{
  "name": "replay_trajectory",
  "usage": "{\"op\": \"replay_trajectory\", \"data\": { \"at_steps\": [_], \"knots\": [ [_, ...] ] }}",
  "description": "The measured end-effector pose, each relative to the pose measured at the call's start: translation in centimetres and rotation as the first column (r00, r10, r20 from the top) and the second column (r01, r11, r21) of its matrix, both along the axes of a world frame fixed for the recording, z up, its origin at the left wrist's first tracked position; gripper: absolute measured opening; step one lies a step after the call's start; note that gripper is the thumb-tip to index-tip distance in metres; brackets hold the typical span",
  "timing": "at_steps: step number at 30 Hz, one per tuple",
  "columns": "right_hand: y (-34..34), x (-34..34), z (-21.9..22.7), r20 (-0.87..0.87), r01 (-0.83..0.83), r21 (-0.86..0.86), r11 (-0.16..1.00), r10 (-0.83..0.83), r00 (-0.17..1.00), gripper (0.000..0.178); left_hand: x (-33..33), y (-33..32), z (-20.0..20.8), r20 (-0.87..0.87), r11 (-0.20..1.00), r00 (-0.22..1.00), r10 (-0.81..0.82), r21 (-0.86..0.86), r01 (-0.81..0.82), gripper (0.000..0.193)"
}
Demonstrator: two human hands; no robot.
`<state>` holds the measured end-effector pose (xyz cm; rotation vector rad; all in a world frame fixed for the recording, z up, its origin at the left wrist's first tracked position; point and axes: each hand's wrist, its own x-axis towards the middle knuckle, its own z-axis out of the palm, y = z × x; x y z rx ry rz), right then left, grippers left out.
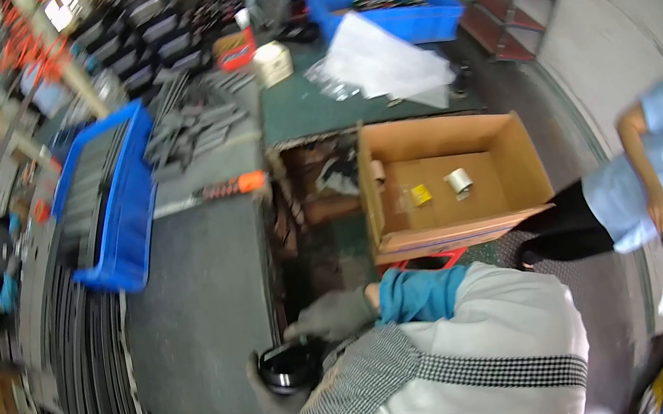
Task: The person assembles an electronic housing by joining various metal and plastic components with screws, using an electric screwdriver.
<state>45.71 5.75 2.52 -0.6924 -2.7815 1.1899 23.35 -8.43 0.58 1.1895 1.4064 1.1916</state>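
Observation:
Grey gloves cover both of my hands. A glossy black rounded part (pixel 289 367) is held between them, close in front of my checked and white clothing, at the workbench's edge. My left hand (pixel 274 405) wraps round the near left side of this part. From the far side my right hand (pixel 331 317), below a teal cuff, reaches across with its fingers against the part's upper edge. The part's exact kind cannot be made out, and its lower right side is hidden by my sleeve.
A dark grey workbench (pixel 200 319) bears a blue bin (pixel 142 231) of grey strips, and an orange-handled tool (pixel 235 186). An open cardboard box (pixel 460 230) stands to the right. Beyond are white sheets (pixel 386 64) and another blue bin (pixel 432 22). A person (pixel 653 168) holding paper stands at right.

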Motion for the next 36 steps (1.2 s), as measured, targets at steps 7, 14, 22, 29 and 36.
{"op": "replay_trajectory", "data": {
  "at_steps": [7, 14, 22, 29, 36],
  "knots": [
    [3.0, 2.0, -0.1, -0.377, 0.574, -0.182, 0.798, -0.596, 0.709, 0.065, -1.6, 1.5, 2.2, -0.038, 0.983, 0.999, -0.013, 0.181, 0.020, 0.124],
    [1.7, -2.8, -0.1, -0.348, 0.413, -0.372, 0.831, -0.537, 0.768, 0.062, -4.6, -2.5, 1.6, 0.046, 0.953, 0.994, 0.099, 0.285, -0.108, 0.134],
    [0.1, -7.4, 3.3, -0.672, 0.108, -0.312, 0.944, -0.299, 0.677, 0.056, -3.9, -5.9, 1.4, 0.023, 0.946, 0.976, 0.216, 0.243, -0.215, 0.135],
    [2.5, -8.1, 2.6, -0.338, -0.123, 0.188, 0.975, 0.182, 0.923, 0.065, -4.4, -6.6, 1.2, 0.046, 0.928, 0.946, 0.322, 0.182, -0.325, 0.133],
    [3.9, -8.8, 5.8, -0.313, -0.126, 0.040, 0.991, 0.132, 0.940, 0.062, -4.2, -4.8, 2.7, -0.043, 0.942, 0.956, 0.289, 0.190, -0.277, 0.120]
  ]
}}
